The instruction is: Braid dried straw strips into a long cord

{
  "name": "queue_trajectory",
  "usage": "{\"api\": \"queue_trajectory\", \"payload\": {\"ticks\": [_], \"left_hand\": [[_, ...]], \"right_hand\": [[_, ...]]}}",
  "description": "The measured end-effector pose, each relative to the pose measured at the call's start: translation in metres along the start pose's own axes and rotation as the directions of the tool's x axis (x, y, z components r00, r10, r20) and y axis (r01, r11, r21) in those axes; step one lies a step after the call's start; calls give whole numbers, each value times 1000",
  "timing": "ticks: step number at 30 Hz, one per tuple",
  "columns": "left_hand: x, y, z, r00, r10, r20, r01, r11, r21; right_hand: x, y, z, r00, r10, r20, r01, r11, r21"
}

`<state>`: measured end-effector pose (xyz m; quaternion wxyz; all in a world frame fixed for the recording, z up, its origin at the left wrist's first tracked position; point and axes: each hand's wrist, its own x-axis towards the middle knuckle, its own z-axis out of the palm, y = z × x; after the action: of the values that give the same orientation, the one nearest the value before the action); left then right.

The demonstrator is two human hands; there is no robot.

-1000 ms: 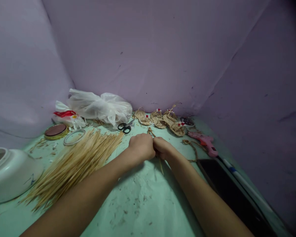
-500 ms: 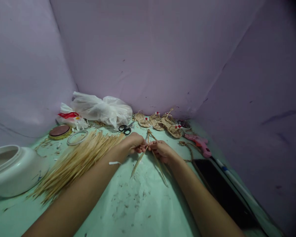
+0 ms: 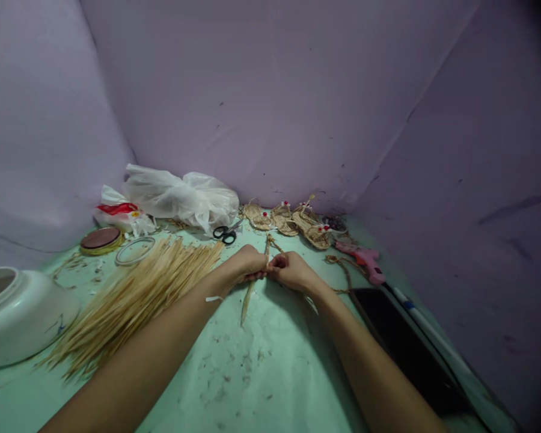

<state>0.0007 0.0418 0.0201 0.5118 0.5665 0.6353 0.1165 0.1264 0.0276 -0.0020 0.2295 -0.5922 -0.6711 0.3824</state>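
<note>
Both hands pinched shut on one straw, mid-table.

I see the left hand [image 3: 247,264] and right hand [image 3: 292,270] knuckle to knuckle, fingers curled tight, each gripping the straw [image 3: 247,299]. Its tail trails toward 7 o'clock onto the table [image 3: 261,379], and its tip pokes up between the thumbs. From the hands, the straw pile [image 3: 135,294] lies at 9 o'clock, scissors [image 3: 225,233] at 10, sandals [image 3: 293,219] at 1, glue gun [image 3: 363,258] at 3.
</note>
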Motion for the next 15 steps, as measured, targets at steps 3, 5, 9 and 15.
{"api": "queue_trajectory", "payload": {"ticks": [3,5,9,15], "left_hand": [[-4,1,4,997,37,-68,-34,998,44],[-6,1,6,995,53,-83,-50,998,39],[-6,-1,9,998,20,-57,-22,999,-42],[3,-10,4,999,-16,50,27,974,-223]], "right_hand": [[-6,-8,-1,990,-60,-126,21,956,-291],[-12,-16,-3,982,-42,-184,-34,921,-389],[-23,-31,-5,975,42,-219,-142,876,-461],[-32,-40,7,974,-32,-225,-91,851,-517]]}}
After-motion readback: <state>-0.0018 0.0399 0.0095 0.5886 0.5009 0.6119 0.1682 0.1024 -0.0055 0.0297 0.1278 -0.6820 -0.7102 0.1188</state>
